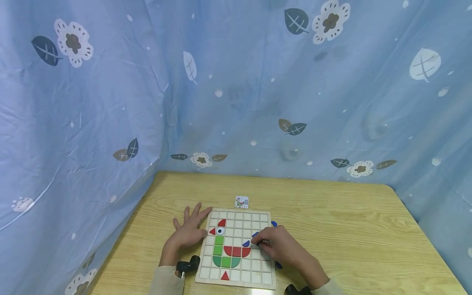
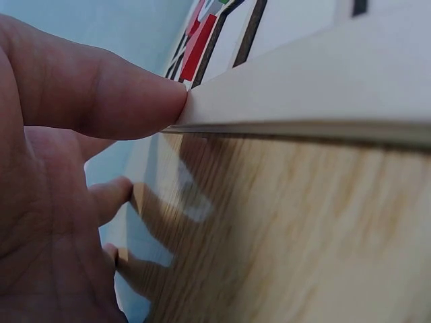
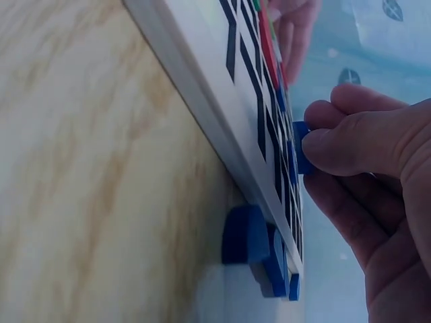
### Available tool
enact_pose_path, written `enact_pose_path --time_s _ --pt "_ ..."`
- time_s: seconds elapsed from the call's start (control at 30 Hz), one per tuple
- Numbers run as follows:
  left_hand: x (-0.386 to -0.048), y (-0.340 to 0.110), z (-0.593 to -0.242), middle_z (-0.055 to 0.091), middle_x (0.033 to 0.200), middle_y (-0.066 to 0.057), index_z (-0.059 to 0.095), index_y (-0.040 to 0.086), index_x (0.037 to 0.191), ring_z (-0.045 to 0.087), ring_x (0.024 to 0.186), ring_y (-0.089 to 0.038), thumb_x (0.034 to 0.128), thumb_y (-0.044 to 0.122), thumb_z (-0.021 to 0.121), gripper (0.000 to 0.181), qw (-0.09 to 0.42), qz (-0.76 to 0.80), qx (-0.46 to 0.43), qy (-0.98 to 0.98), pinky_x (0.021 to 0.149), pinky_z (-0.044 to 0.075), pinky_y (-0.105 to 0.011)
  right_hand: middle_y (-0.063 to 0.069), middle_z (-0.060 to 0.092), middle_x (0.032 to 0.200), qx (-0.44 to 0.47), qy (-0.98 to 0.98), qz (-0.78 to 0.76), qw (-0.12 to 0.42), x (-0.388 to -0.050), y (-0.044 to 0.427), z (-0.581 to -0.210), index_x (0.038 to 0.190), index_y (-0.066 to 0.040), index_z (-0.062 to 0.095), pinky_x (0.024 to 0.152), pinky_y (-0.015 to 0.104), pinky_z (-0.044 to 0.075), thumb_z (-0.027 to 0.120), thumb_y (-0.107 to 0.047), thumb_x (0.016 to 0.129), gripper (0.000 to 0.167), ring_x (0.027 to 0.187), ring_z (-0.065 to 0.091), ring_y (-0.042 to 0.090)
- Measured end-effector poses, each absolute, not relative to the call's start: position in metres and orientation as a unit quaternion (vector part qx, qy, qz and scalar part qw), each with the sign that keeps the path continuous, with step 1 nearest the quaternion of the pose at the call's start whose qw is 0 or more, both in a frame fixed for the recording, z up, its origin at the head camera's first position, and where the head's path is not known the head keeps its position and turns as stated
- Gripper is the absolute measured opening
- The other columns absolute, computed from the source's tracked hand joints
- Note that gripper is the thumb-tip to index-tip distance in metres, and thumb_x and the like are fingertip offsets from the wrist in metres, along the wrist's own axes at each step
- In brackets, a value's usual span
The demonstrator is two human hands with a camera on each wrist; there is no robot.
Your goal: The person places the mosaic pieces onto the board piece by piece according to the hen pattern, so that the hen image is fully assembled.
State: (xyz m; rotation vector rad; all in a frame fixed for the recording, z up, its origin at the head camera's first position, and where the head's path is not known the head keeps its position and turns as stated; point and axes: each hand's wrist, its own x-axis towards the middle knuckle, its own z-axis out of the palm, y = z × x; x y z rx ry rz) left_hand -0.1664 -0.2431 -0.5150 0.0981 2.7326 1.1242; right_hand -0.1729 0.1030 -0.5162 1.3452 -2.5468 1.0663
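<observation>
A wooden grid board (image 1: 236, 284) lies on the table with a bird-like figure of red, green and teal pieces and a round eye tile (image 1: 220, 231). My left hand (image 1: 189, 233) rests at its left side, fingers spread, the thumb (image 2: 145, 101) touching the board's edge. Over the board's right part, my right hand (image 1: 282, 246) pinches a small blue piece (image 3: 302, 149) between thumb and fingers, close to the grid. Two other blue pieces, a lower one (image 1: 246, 243) and an upper one (image 1: 255, 234), lie on the board just left of that hand.
Behind the board lies a small picture card (image 1: 241, 202) showing a similar figure on a grid. Several loose blue pieces (image 3: 244, 235) sit along the board's right edge on the wooden table (image 1: 350, 229). A blue patterned curtain (image 1: 250, 82) hangs behind and at both sides.
</observation>
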Motion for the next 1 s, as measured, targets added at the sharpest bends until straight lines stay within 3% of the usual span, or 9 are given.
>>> enact_pose_path --time_s 0.23,0.73,1.0 --pt "-0.167 -0.242 -0.513 0.011 0.184 -0.022 0.044 0.020 0.170 -0.015 0.166 -0.056 0.0858 0.008 0.065 0.087 0.093 0.366 0.031 0.925 0.115 -0.022 -0.087 -0.010 0.084 0.104 0.442 -0.845 0.300 0.032 -0.172 0.096 -0.513 0.105 -0.017 0.087 0.087 0.026 0.064 0.078 0.005 0.093 0.026 0.101 0.078 0.005" --pt "-0.165 -0.243 -0.515 0.013 0.182 -0.026 0.044 0.016 0.169 -0.013 0.166 -0.058 0.0834 0.007 0.061 0.088 0.087 0.381 0.040 0.920 0.113 -0.024 -0.087 -0.008 0.084 0.106 0.447 -0.844 0.294 0.032 -0.167 0.092 -0.514 0.108 -0.014 0.086 0.090 0.029 0.064 0.079 0.008 0.089 0.030 0.103 0.078 0.006" --pt "-0.165 -0.243 -0.513 0.012 0.183 -0.023 0.045 0.018 0.169 -0.014 0.166 -0.057 0.0834 0.006 0.064 0.089 0.094 0.368 0.031 0.925 0.114 -0.022 -0.087 -0.005 0.085 0.110 0.395 -0.861 0.319 0.021 -0.167 0.114 -0.506 0.112 -0.014 0.086 0.088 0.032 0.066 0.083 0.002 0.090 0.027 0.106 0.079 0.011"
